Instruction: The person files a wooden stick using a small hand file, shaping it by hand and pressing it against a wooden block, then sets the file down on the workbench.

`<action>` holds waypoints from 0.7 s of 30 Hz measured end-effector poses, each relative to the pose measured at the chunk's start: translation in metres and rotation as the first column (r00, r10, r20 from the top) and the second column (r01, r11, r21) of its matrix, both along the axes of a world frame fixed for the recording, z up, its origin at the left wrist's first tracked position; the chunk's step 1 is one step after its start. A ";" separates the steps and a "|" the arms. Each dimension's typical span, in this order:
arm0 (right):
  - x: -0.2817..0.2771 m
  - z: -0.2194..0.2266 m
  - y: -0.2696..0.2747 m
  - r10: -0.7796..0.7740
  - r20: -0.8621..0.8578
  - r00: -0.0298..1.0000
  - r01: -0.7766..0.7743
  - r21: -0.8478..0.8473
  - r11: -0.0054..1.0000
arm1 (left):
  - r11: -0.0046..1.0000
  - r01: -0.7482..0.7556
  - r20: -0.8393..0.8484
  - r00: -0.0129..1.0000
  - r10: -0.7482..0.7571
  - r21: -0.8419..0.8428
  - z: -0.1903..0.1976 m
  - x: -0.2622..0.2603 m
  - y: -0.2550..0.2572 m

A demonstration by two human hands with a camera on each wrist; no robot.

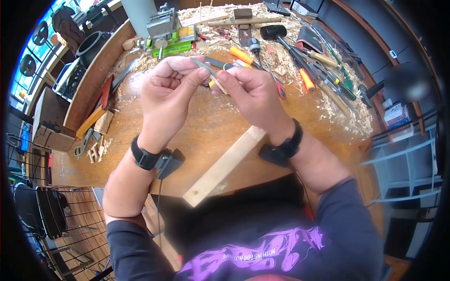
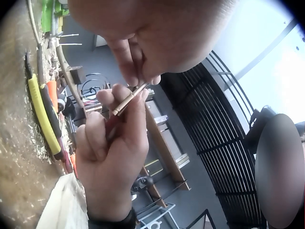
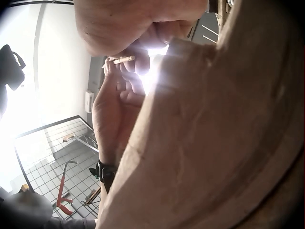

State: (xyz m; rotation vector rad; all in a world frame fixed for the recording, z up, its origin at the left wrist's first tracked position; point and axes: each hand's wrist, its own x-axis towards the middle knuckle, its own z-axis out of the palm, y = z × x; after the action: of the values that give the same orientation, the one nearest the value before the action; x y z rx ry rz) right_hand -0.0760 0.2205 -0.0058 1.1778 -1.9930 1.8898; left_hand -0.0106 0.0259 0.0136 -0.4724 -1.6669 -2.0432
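Both hands meet in front of me above the workbench. My left hand (image 1: 166, 89) pinches a thin grey-green strip (image 1: 200, 63) between thumb and fingers. My right hand (image 1: 255, 96) pinches a slim wooden stick (image 1: 220, 86), its thumb along it. In the left wrist view the stick (image 2: 125, 104) slants up from the right fingers to the left fingertips, where the strip and the stick meet. The stick's light end (image 3: 128, 59) pokes out past the fingers in the right wrist view. Curled fingers hide part of both pieces.
A pale wooden bar (image 1: 227, 164) lies beneath the right forearm and juts over the front edge of the workbench (image 1: 206, 131). Behind the hands are orange-handled chisels (image 1: 241, 55), a mallet (image 1: 273, 33), a green-based vise (image 1: 171, 47) and wood shavings (image 1: 206, 16). A saw (image 1: 117, 77) lies left.
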 end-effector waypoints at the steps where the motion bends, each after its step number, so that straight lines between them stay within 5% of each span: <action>1: 0.000 -0.001 -0.001 0.008 -0.018 1.000 -0.009 -0.037 0.999 | 1.000 -0.004 -0.008 1.000 0.004 -0.010 0.002 0.000 0.001; 11: 0.006 0.007 0.005 -0.006 0.036 0.999 0.005 0.012 1.000 | 0.992 0.101 -0.018 0.995 -0.100 0.072 0.000 0.001 0.010; 13: 0.008 0.009 0.008 0.039 0.202 0.979 -0.026 -0.067 0.997 | 1.000 0.011 0.057 0.998 -0.013 0.028 -0.003 0.000 0.008; 17: 0.004 -0.006 0.002 0.072 0.188 0.979 -0.042 -0.162 0.986 | 0.999 -0.020 0.063 0.998 0.018 0.031 -0.002 -0.004 0.006; 21: 0.004 -0.007 0.004 -0.028 0.132 0.991 0.035 -0.048 0.998 | 0.996 0.001 0.082 0.997 -0.008 0.090 -0.002 -0.003 0.005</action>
State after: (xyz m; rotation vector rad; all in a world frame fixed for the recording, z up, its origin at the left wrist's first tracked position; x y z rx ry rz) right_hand -0.0724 0.2244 -0.0126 1.0282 -2.0028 2.0375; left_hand -0.0136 0.0309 0.0119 -0.3671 -1.6129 -2.1572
